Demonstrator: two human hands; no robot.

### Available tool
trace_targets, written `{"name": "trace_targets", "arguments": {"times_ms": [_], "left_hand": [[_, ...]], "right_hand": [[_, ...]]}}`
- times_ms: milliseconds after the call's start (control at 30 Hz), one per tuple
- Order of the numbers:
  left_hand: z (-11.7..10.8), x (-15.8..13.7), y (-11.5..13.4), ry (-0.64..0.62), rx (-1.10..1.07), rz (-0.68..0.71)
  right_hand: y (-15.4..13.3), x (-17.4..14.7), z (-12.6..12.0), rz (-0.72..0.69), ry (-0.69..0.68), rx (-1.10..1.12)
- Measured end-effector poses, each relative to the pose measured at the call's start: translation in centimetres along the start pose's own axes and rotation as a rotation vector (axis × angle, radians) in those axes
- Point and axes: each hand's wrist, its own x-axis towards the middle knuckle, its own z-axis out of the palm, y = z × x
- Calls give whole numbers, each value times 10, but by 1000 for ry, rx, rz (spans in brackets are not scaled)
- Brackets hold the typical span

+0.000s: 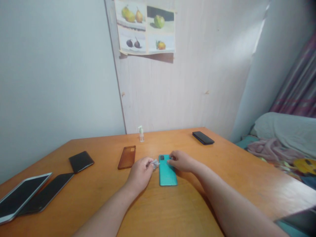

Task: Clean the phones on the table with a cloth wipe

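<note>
A teal smartphone lies back side up on the wooden table, its dark camera block at the upper left corner. My left hand is closed on a small crumpled greyish-white cloth or tissue, which sits close to the phone's left edge. At the phone's upper right edge, my right hand grips it, with the thumb on the back and the other fingers bent around the side. A brown phone case lies just beyond my left hand.
Behind the case stands a small clear pump bottle. A black phone rests at the back right of the table. To the left are a black wallet-like square, a white-framed tablet and a dark tablet.
</note>
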Motion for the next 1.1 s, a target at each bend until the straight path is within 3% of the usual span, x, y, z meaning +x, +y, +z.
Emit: {"name": "trace_targets", "arguments": {"times_ms": [133,233,333,467,767,933,1100], "left_hand": [[0,0,1,-2,-105,-54],[0,0,7,-37,-242,-70],[1,0,13,-69,-427,-113],[0,0,16,-19,-619,-227],[-13,0,28,-142,-967,-355],[-13,-2,30,-131,-974,-333],[-14,-5,37,-165,-904,-217]], "right_hand": [[-21,-5,6,-112,57,113],[-34,-8,16,-199,-28,441],[-41,-8,25,-150,-117,736],[-42,-7,25,-54,-149,950],[-47,-13,15,-55,-268,1373],[-44,-15,11,-96,-345,1453],[-42,-15,9,-120,-431,1526]]}}
